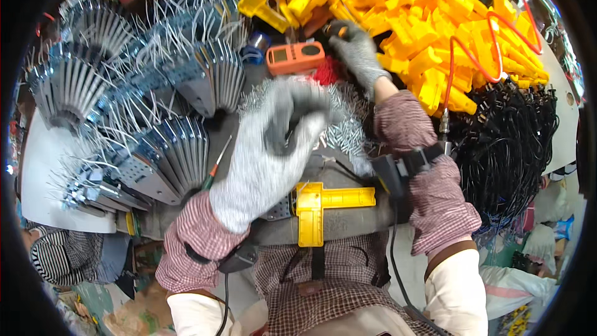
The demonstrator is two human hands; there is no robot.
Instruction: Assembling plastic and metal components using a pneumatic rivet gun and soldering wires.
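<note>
My left hand (270,149), in a grey-white glove and blurred by motion, is above the middle of the worktable. Its thumb and fingers curl together in a pinch; whatever they hold is too smeared to name. Farther off, my gloved right hand (356,51) closes around a dark object at its fingertips that I cannot identify, beside a hanging black cable. Close to my lap lies a yellow T-shaped plastic housing (311,214), apart from both hands. A perforated metal plate (278,210) shows partly behind my left wrist. Loose screws (351,130) are heaped between my arms.
An orange handheld meter (295,58) lies beyond my left hand. Metal brackets with white wires (180,149) crowd the left. Yellow plastic parts (429,43) pile up at far right, near a coiled red hose (491,18) and black power cords (504,143). A screwdriver (214,167) rests near my left wrist.
</note>
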